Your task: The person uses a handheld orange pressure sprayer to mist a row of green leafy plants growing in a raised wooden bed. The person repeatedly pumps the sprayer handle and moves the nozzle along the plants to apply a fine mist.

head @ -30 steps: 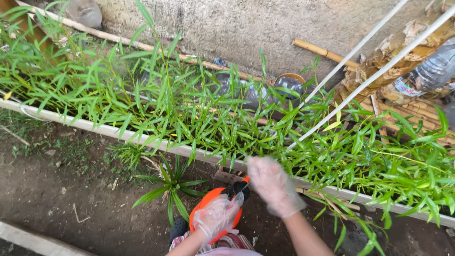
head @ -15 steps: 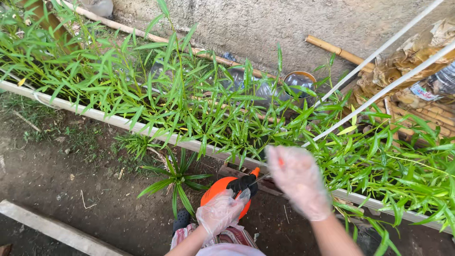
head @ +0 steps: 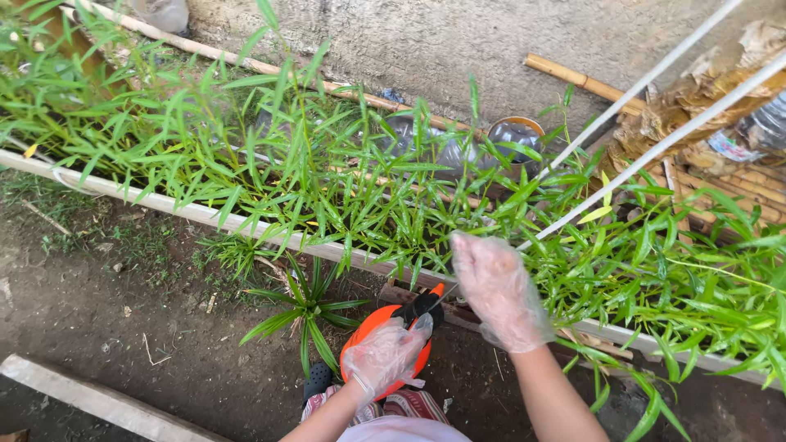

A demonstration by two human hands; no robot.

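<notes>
- Shears (head: 424,307), black-handled with an orange tip, sat low in the middle of the view, right at the near edge of the long planter (head: 196,213), just above the orange bowl (head: 370,327).
- Left hand (head: 385,358), in a thin clear glove, was clenched around the shears' black grips, fingers curled tight; the blades themselves were too small to make out.
- That same hand hovered over the orange bowl, which sat on the dirt ground (head: 106,327) right in front of the person's foot in a dark clog (head: 318,380).
- Right hand (head: 497,288), gloved the same way, was up beside the shears, fingers released and held loosely together, gripping nothing, fingertips brushing the leafy green plants (head: 327,180) at the planter's near edge.
- The plants filled the planter from the left edge to the right edge, spilling over its pale rim.
- A small spiky plant (head: 307,307) grew in the dirt just left of the bowl.
- Two white cords (head: 655,78) ran diagonally from the upper right corner down into the foliage.
- Behind the planter lay a clear plastic bottle (head: 458,147), bamboo poles (head: 573,78) and a rough concrete wall (head: 426,41).
- A pale plank (head: 98,401) crossed the lower left corner of the ground.
</notes>
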